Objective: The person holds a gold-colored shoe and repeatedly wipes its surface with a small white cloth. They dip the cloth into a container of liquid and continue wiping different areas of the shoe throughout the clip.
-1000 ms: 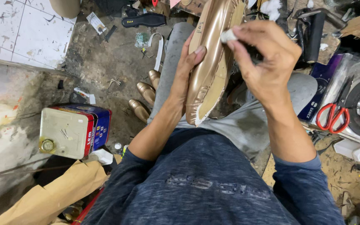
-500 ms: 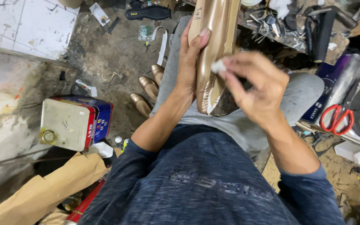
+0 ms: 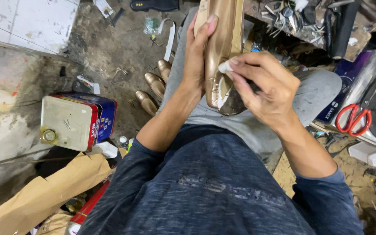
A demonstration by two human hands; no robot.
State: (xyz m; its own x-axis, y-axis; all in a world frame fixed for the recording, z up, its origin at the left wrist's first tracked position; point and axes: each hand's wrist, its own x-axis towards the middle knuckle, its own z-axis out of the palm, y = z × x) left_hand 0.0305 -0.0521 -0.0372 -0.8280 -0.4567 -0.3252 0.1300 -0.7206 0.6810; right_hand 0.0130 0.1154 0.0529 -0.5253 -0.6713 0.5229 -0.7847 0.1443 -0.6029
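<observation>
Left hand (image 3: 196, 61) grips gold shoe (image 3: 219, 48); right hand (image 3: 264, 87) crowds its edge.

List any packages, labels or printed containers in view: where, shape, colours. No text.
Rectangular metal can: floor, person's left; cream top with round cap, red and blue printed sides.
Dark blue printed package: person's right, beside the red-handled scissors; flat, partly hidden.
Small printed wrapper: floor, top centre; crumpled, greenish.
No signs or screens.
</observation>
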